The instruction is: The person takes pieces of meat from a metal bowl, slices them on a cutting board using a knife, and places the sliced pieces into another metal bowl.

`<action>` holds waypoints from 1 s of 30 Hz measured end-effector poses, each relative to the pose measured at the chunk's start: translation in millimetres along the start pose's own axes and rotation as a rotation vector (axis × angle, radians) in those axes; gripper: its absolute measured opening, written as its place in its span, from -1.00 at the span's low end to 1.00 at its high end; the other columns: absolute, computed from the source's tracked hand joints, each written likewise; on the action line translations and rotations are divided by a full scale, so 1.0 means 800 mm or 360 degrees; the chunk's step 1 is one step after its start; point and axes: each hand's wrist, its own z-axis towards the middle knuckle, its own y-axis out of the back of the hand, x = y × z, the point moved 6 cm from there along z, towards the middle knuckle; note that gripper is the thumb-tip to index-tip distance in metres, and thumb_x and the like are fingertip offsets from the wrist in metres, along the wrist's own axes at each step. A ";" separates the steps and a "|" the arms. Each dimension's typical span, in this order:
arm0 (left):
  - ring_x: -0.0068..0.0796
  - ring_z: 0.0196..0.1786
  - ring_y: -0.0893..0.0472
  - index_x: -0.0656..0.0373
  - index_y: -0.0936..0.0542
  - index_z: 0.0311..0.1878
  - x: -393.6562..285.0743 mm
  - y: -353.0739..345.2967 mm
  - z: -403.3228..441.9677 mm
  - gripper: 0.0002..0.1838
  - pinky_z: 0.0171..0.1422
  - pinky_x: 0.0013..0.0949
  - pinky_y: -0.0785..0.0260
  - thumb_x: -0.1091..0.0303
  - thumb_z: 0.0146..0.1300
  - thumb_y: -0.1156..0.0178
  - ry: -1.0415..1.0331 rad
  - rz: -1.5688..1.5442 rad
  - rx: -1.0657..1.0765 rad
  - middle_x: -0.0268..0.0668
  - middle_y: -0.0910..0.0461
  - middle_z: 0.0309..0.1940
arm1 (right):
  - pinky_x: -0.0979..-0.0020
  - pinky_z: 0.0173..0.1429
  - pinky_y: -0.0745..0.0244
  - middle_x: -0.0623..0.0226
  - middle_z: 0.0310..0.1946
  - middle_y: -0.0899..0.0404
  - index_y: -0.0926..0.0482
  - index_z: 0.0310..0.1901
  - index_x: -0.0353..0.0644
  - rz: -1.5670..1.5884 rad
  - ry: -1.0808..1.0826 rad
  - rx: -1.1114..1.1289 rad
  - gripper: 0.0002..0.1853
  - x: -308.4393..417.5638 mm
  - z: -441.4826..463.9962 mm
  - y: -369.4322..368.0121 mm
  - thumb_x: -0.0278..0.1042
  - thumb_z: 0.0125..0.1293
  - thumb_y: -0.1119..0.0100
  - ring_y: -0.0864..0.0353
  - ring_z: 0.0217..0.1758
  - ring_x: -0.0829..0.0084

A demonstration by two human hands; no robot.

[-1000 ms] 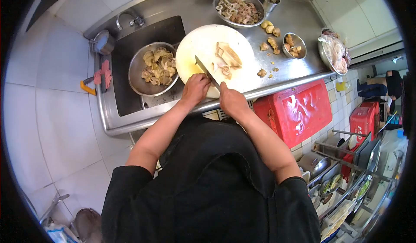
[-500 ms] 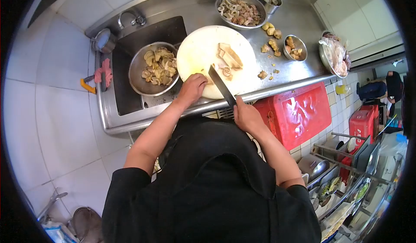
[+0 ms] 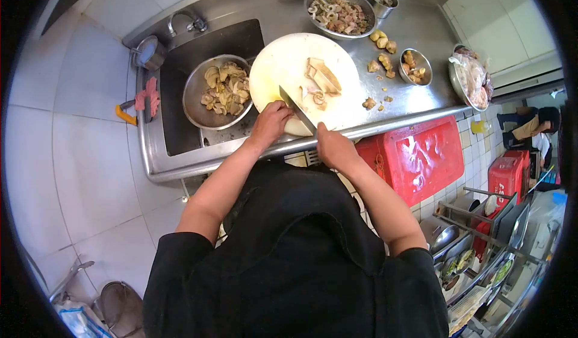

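My right hand is wrapped round the handle of a knife, its dark blade angled up and left over a round white cutting board. Close beside the blade, my left hand rests at the board's near left edge with curled fingers. Whatever lies under those fingertips is hidden. A folded pale slab of meat lies on the board, right of the blade. Small cut strips lie between the slab and the knife.
A bowl of cut pieces stands in the sink. Behind the board are a bowl of sliced meat and a metal cup. Brownish lumps and a small bowl sit right. A red crate stands below the counter.
The knife has moved left and now lies against my left fingers. My right hand has shifted slightly left and up. The whole view has shifted a little.
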 end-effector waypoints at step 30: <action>-0.07 0.06 -0.73 0.15 -0.79 -0.02 0.009 0.009 -0.015 -0.82 0.14 -0.11 -0.62 0.49 0.34 -0.38 -0.0060 0.0137 -0.0164 -0.19 -0.74 -0.06 | -0.21 0.00 -0.64 -0.24 -0.30 -0.75 -0.43 0.07 -0.37 -0.0056 0.0061 0.0046 -0.78 0.009 0.020 -0.007 -0.47 0.50 0.07 -0.79 -0.14 -0.27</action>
